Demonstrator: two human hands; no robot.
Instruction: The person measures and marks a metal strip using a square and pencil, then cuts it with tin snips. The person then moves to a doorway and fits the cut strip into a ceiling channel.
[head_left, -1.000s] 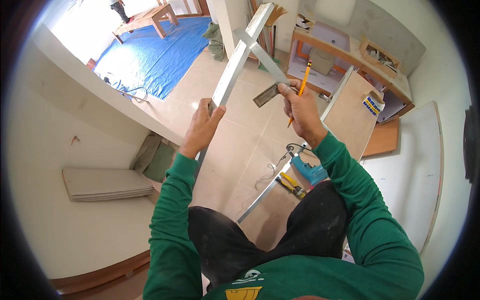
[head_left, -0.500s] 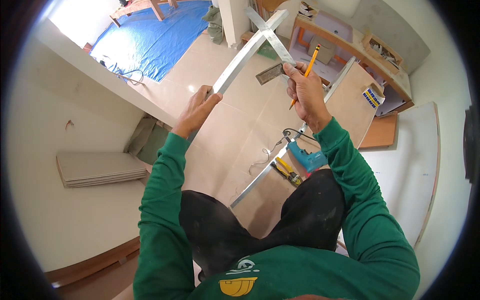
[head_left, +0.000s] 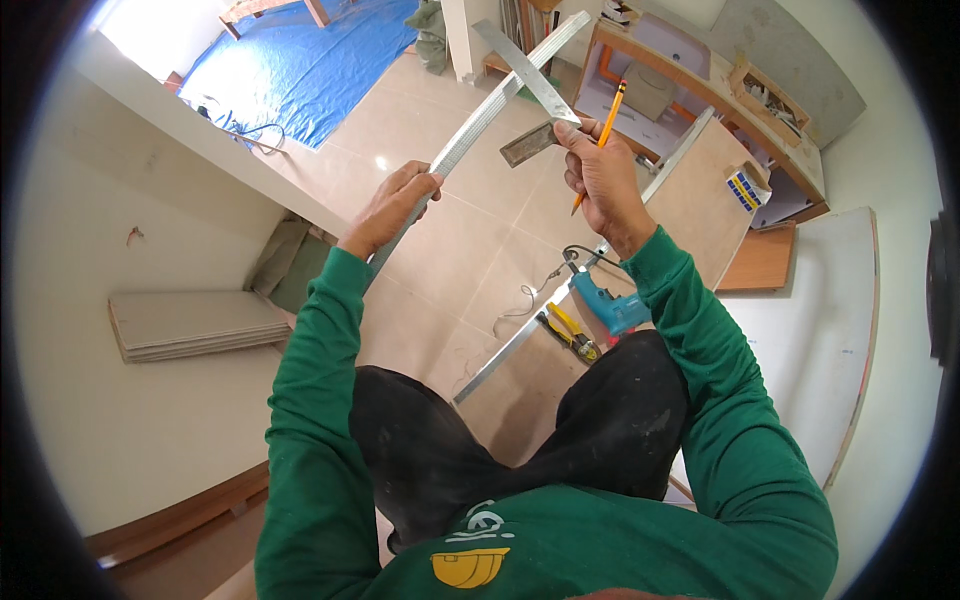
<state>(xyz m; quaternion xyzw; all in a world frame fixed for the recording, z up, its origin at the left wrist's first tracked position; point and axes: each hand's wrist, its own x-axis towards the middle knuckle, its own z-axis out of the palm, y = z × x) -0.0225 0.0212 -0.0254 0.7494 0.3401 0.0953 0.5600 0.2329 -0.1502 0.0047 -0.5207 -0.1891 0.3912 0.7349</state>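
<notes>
Crossing open floor (head_left: 470, 240), long-edged metal bar (head_left: 478, 122) in left hand (head_left: 392, 208)

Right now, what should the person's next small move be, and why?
I'd probably shift the right hand to bring the L-shaped square's brownish handle against the long silver metal bar, which the left hand grips. The square's silver blade crosses the bar in view, yet a gap shows between bar and handle; the yellow-orange pencil isn't on the bar.

Slanted silver bar (head_left: 476, 127), crosswise square (head_left: 553, 100), pencil (head_left: 609, 123)

The bar (head_left: 479, 120) runs left of the pencil (head_left: 611, 112).
</notes>
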